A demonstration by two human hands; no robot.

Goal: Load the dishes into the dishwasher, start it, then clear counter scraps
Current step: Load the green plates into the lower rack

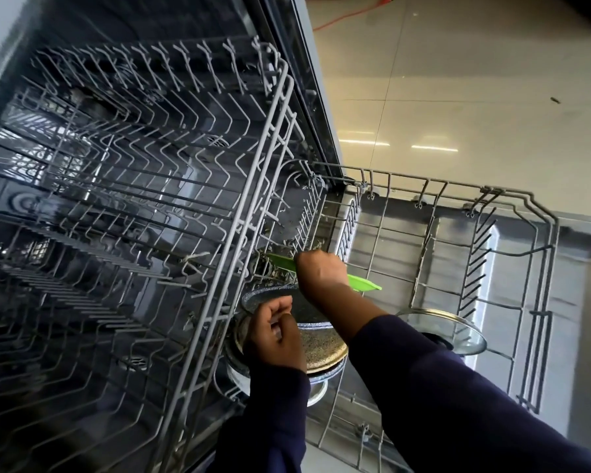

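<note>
Nearest, the left hand [280,332] is curled over the rim of a dark speckled pan [270,300] at the near-left corner of the pulled-out lower rack [543,268]; the fingers look closed on that rim, though how firm the hold is cannot be told. Under it sits a speckled pot [325,349], bottom up. The pans lie partly beneath the upper rack [249,206], which overhangs that corner.

Just beyond, the right hand [319,271] is clenched around a green utensil [364,283], probably a plastic knife or spatula, its ends poking out either side of the fist above the rack's left edge.

Risks, as I judge them: the pan is tilted and stacked on the pot, so letting go could send it sliding or clattering against the wires. The green utensil is slim; laid flat it might slip between the wires to the tub floor. The upper rack's front rail crowds both wrists and could snag a sleeve.

Further right, a glass lid [447,331] rests, knob down, near the rack's middle, well apart from the hands. Behind it stand folding tines [475,264], then the open dishwasher door [512,302] and the tiled floor [458,97].
</note>
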